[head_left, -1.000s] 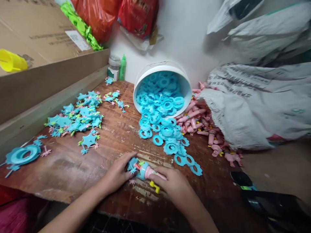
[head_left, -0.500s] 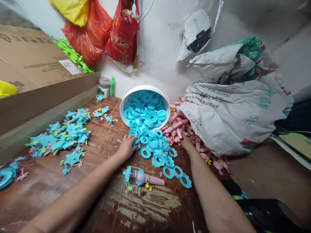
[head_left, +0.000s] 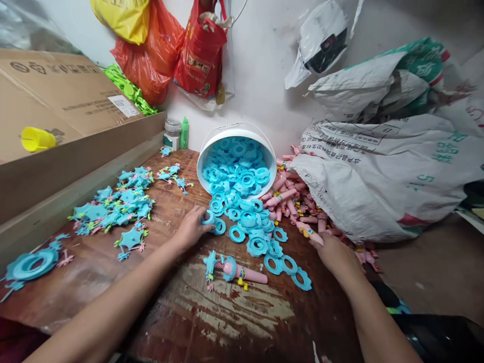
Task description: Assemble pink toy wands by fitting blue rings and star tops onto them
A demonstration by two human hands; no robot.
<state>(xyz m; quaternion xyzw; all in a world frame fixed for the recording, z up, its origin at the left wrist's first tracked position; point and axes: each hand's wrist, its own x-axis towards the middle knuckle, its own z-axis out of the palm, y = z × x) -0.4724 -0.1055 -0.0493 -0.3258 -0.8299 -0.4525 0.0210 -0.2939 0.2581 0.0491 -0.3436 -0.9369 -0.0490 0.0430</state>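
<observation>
My left hand (head_left: 190,228) pinches a blue ring (head_left: 207,218) at the left edge of the loose rings. Another ring lies just beside its fingertips. Over on the right, my right hand (head_left: 335,252) is closed on the end of a pink plastic stick (head_left: 310,234) with yellow bits, at the front of the pink pile (head_left: 291,194). Blue scalloped rings (head_left: 257,245) spill from a tipped white bucket (head_left: 273,171) between my hands. An assembled pink toy wand (head_left: 253,275) with a blue ring and star lies nearest me.
Blue star pieces (head_left: 113,204) are heaped on the wooden table (head_left: 170,307) at left, along a raised wooden edge (head_left: 75,164) and a cardboard box (head_left: 56,91). A white woven sack (head_left: 378,176) leans over the pink pile. Red bags (head_left: 200,55) hang on the wall.
My right hand has drawn back toward me and right from the pink pile, bringing out a pink stick. My left hand has pulled a blue ring slightly away from the others. The view shifted.
</observation>
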